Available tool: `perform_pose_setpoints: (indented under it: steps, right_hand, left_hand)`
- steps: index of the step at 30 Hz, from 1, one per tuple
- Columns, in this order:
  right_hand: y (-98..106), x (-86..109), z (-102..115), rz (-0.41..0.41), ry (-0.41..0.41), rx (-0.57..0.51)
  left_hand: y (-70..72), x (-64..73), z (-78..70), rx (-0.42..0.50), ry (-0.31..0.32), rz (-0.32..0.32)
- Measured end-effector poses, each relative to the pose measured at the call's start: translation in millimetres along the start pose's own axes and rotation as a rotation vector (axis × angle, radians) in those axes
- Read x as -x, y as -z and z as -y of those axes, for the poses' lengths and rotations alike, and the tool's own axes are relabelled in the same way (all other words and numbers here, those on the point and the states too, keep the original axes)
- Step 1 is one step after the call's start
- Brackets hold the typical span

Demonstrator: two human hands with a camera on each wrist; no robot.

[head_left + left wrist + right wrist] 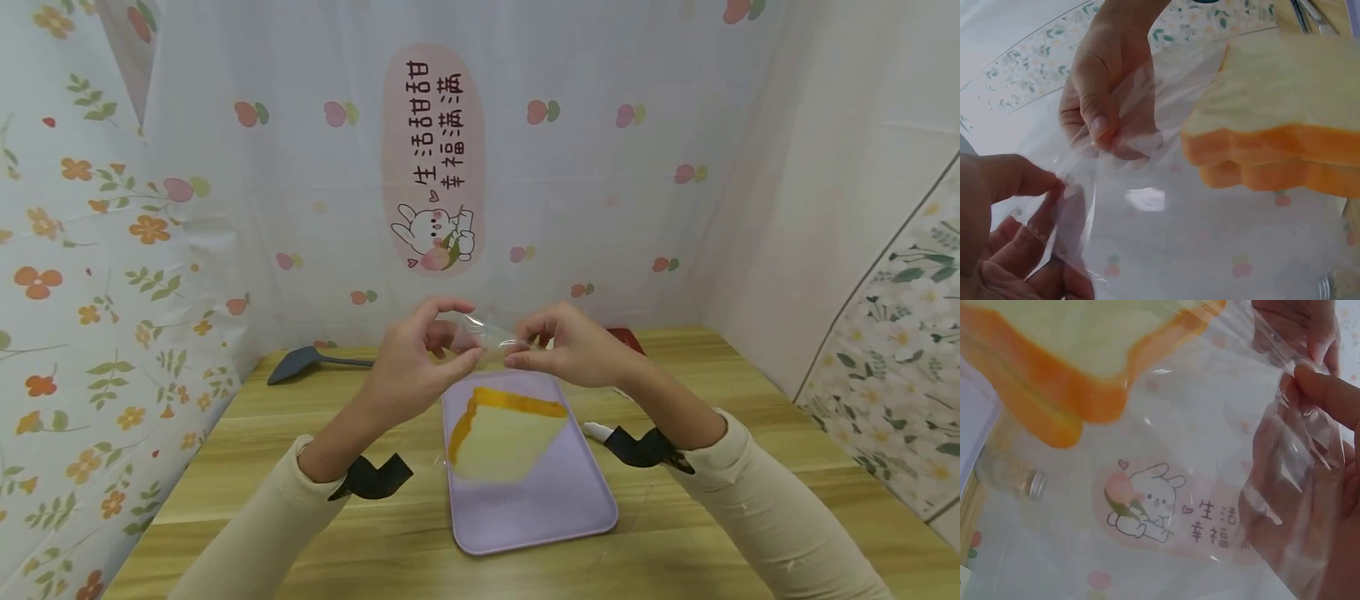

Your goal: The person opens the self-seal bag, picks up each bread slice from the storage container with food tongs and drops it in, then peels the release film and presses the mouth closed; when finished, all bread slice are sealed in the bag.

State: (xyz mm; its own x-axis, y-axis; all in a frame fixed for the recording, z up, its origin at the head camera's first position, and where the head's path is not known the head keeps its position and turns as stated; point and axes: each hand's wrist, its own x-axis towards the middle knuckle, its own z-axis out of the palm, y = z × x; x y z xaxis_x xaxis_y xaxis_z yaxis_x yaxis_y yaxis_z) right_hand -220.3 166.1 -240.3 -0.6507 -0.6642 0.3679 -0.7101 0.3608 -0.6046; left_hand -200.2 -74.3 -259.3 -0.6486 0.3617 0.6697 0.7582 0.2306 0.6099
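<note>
A clear plastic bag hangs between my two hands, with slices of bread in its lower part. The bread has a pale face and an orange crust; two layers show in the left wrist view. My left hand pinches the bag's top edge between thumb and fingers. Opposite it, my right hand pinches the other side of that edge, thumb and fingertips on the film. In the right wrist view, bag film lies over the right hand's fingers. The bread overlaps the purple tray in the head view.
Back left on the wooden table lies a dark spatula. A red object is partly hidden behind my right hand. A small jar with a metal lid shows in the right wrist view. Patterned curtains surround the table.
</note>
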Motion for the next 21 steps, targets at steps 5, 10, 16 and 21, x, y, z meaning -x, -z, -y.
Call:
perform_pose_setpoints:
  steps: [5, 10, 16, 21]
  right_hand:
    - [1, 5.8, -1, -0.046, 0.016, 0.043]
    - [6, 15.3, -9, -0.065, 0.083, 0.081]
    - [7, 25.2, -21, 0.025, 0.068, 0.085]
    - [8, 32.6, -29, 0.037, 0.027, 0.073]
  left_hand:
    - [-5.2, 1.8, -3.8, 0.029, -0.052, -0.104]
    - [-3.4, 4.3, -11.8, 0.129, -0.066, -0.179]
    - [2.2, 8.5, -16.9, 0.201, -0.091, -0.207]
    - [5.5, 15.3, -15.0, 0.214, -0.136, -0.238]
